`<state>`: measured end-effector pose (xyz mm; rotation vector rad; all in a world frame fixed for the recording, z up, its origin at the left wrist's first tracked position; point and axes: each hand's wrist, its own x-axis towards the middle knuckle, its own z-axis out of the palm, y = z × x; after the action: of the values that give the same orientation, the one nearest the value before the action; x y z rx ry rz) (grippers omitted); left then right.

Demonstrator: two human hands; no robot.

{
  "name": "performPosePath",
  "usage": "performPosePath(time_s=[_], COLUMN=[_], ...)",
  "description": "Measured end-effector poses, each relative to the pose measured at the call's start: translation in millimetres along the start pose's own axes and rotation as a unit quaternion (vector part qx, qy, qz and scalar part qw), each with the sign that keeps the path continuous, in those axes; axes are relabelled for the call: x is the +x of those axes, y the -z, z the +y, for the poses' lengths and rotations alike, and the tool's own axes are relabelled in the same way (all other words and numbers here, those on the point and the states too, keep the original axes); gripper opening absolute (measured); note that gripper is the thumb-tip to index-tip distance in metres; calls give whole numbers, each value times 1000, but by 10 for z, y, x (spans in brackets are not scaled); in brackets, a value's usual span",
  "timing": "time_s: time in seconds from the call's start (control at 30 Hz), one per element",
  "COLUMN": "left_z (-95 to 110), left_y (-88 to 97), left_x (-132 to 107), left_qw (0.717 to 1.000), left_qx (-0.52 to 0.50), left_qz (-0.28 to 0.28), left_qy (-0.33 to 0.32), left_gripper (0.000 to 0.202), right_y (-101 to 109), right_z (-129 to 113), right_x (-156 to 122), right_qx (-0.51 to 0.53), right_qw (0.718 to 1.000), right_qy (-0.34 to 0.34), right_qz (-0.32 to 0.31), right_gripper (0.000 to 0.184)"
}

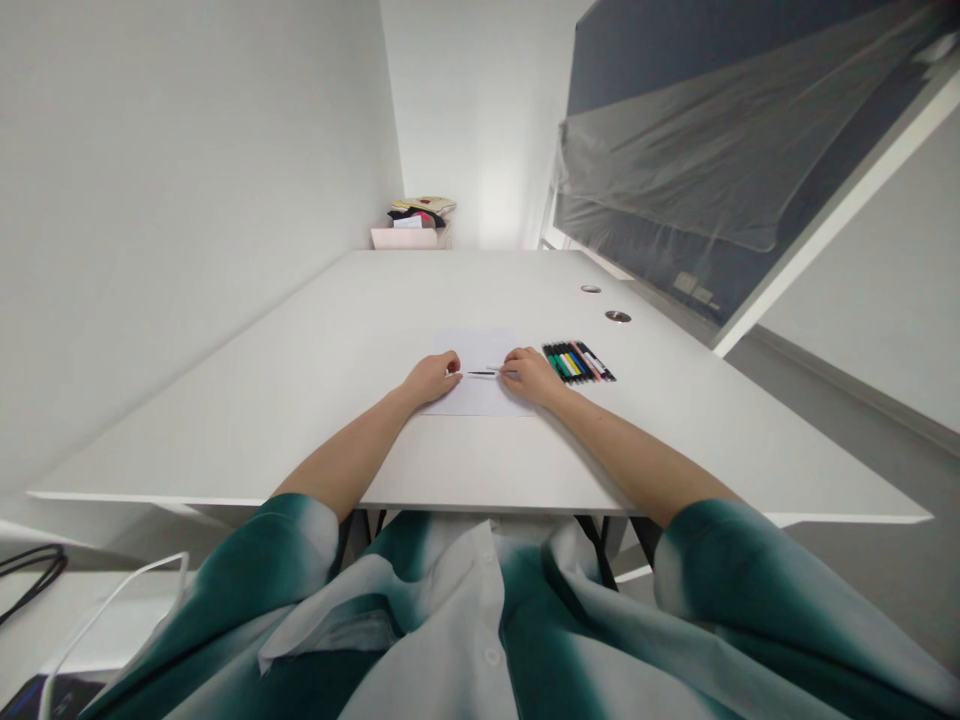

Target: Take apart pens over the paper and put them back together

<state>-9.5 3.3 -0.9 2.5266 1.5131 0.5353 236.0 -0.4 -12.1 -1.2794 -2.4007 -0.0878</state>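
Black cable [31, 578] and white cable [112, 620] lie at 8 o'clock, below desk level. White wall [180, 230] runs along the 9-to-11 side, beside the long edge of the white desk [247, 420]. Left sleeve [262, 560], green and white, at 7 o'clock. Pink box [409, 238] stands at the far desk end, 11 o'clock, with a pile of mixed items [421, 212] on top.

Left hand [431, 380] rests at the left edge of the paper sheet [476, 350], curled in, not flat. Thin dark stick [480, 373] is on the sheet at 12 o'clock, directly between the hands; too small to identify. Right hand [532, 376] is also curled, with a pale thin shaft [499, 369] running from its fingers toward the stick. Actual grip on either side: can't tell.

Marker set [577, 361] lies just right of the right hand, 1 o'clock, colours side by side. Two round desk grommets [604, 302] sit beyond it. Plastic-wrapped dark panel [720, 150] leans at 2 o'clock, past the desk edge. Right sleeve [712, 560] at 4 o'clock.
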Motion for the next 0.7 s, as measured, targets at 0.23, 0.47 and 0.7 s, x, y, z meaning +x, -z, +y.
performPosePath(time_s=[0.23,0.47,0.7], left_z=[65,111,-1], left_y=[-3,-64,-87], left_x=[33,80,99], left_qw=[1000,998,997], left_qx=[13,43,68], left_qz=[22,29,35], left_qy=[7,-23,-7], left_gripper=[18,19,18], right_y=[43,40,26], right_z=[-55,-40,-11], right_x=[-29,-33,-26], right_qx=[-8,10,13], right_qw=[1000,999,999], right_qy=[-24,-38,-50], right_qz=[-17,1,8], right_gripper=[25,21,21])
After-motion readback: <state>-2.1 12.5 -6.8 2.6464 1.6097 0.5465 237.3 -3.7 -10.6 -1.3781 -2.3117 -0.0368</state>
